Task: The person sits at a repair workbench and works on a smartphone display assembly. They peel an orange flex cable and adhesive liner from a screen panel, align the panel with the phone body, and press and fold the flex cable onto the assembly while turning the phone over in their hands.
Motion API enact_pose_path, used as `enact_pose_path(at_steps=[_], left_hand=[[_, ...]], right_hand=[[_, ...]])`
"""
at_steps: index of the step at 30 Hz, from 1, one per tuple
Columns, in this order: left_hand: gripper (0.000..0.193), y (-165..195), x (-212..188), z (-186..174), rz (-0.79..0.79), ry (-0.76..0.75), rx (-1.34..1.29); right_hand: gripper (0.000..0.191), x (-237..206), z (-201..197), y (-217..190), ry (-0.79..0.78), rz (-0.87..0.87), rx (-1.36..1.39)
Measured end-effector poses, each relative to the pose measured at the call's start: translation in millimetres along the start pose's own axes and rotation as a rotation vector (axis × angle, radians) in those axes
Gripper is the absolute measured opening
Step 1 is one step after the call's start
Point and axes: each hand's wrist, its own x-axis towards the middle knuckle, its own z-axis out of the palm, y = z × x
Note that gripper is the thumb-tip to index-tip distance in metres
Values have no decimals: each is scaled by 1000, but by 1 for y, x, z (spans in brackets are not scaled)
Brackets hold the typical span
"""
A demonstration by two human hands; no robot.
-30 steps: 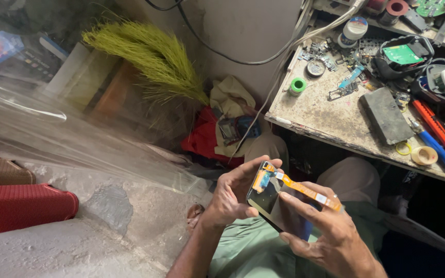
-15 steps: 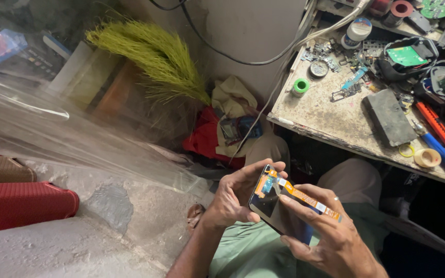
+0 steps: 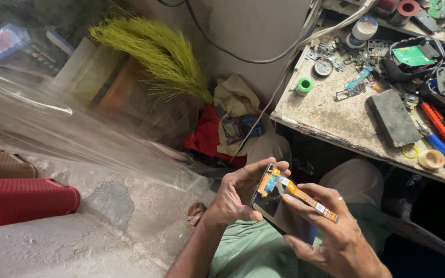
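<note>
Both hands work over the lap, below the front edge of the surface [image 3: 336, 118]. Left hand [image 3: 235, 193] is closed round a dark phone panel [image 3: 271, 203], fingers curled over its top edge, thumb along the near side. Right hand [image 3: 336, 226] pinches at the orange ribbon cable [image 3: 305, 198] that runs off the panel's back — fingertips on it, ring on one finger; firmness of the pinch can't be told. Panel is held tilted, off the surface, over the green shirt. Step looks like freeing or seating the ribbon cable at its connector end near the panel's top. Next move likely calls for a steady left grip and a light, even pull or press along the cable — it kinks easily. On the surface: grey block [image 3: 392, 118], green solder spool [image 3: 305, 86], tape roll [image 3: 431, 158]. Left of the surface, a green broom [image 3: 155, 56].
</note>
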Motion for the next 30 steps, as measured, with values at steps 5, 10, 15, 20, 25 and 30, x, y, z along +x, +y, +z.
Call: enact_pose_path(at_steps=[5,10,15,20,25,30], left_hand=[[107,0,1,1,-4,4,-9],[106,1,1,1,-8,-1,-10],[105,2,1,2,-4,0,1],[106,3,1,3,-21,5,14],[105,3,2,3,-15,0,1],[105,4,1,3,-23,3,25]], right_hand=[[78,-1,1,0,5,18,-7],[78,-2,3,0,14,56,-37],[78,-1,3,1,24,24,-12],[81,0,2,0,11,27,-70],[81,0,2,-1,11,37,-48],[80,0,2,-2,21,29,-53]])
